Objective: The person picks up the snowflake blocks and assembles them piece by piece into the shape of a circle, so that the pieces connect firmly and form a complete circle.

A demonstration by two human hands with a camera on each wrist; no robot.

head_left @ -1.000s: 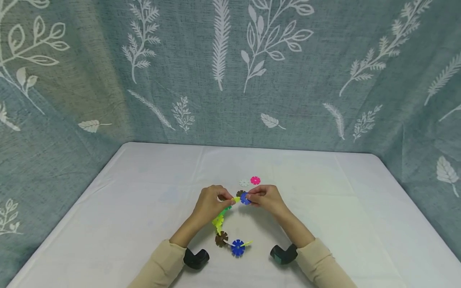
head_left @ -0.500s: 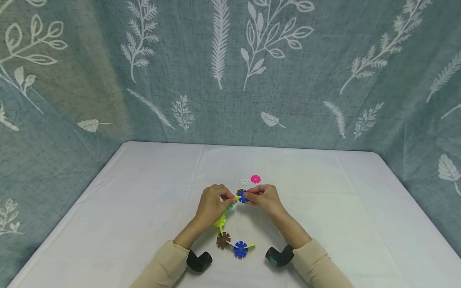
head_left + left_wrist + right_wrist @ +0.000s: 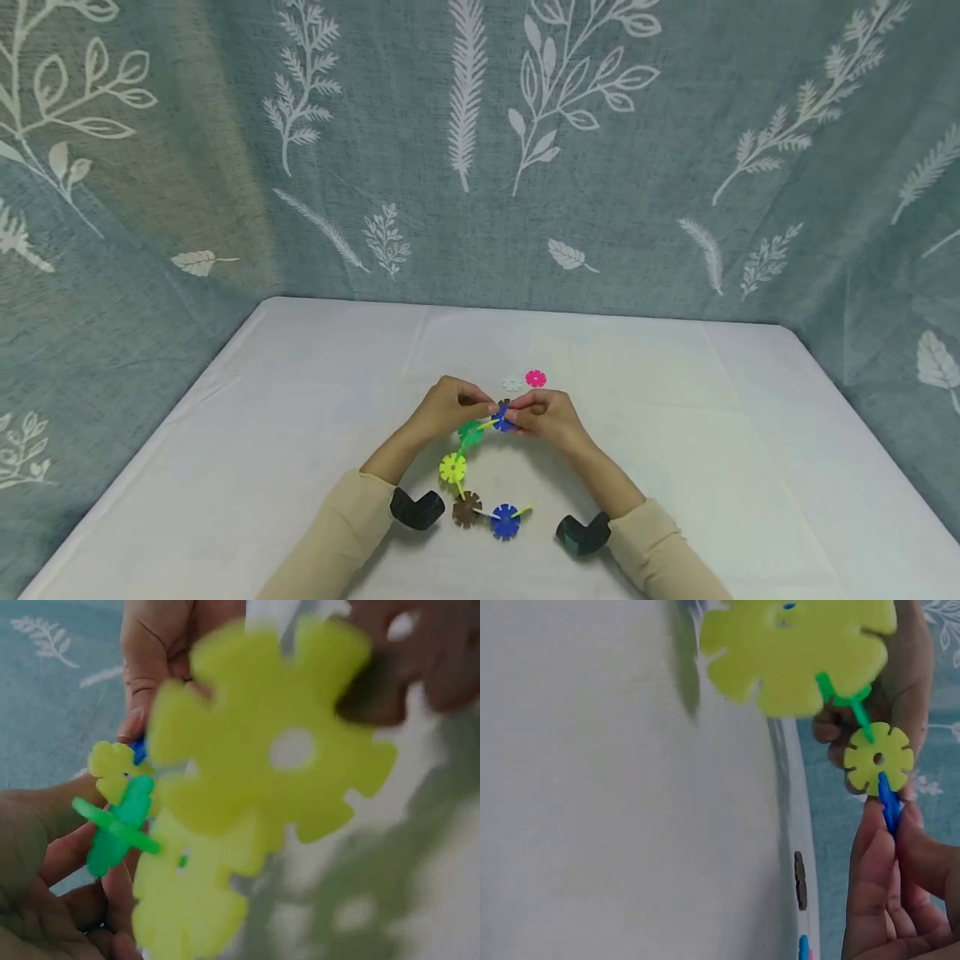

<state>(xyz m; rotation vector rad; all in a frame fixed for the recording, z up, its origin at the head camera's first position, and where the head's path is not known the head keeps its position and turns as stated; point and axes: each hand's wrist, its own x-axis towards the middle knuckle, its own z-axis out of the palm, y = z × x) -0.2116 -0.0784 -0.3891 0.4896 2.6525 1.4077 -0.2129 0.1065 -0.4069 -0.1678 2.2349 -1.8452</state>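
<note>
Thumb and fingers of the right hand (image 3: 551, 418) pinch a thin blue flower (image 3: 890, 806) touching a round yellow flower (image 3: 861, 756) with notches, above the white cloth (image 3: 712, 417); the left hand (image 3: 447, 407) is close, fingers bent, but I cannot tell if it grips; a flat green flower (image 3: 469, 433) joins the yellow one

Beige and black

A beige cloth left sleeve (image 3: 341, 533) and beige cloth right sleeve (image 3: 663, 550) ended in broad cuffs (image 3: 371, 498) at the bare left hand (image 3: 448, 410) and right hand (image 3: 553, 421). A bent black left wrist unit (image 3: 417, 510) and similar black right wrist unit (image 3: 584, 535), marked with dull green, adjoined the cuffs.
</note>
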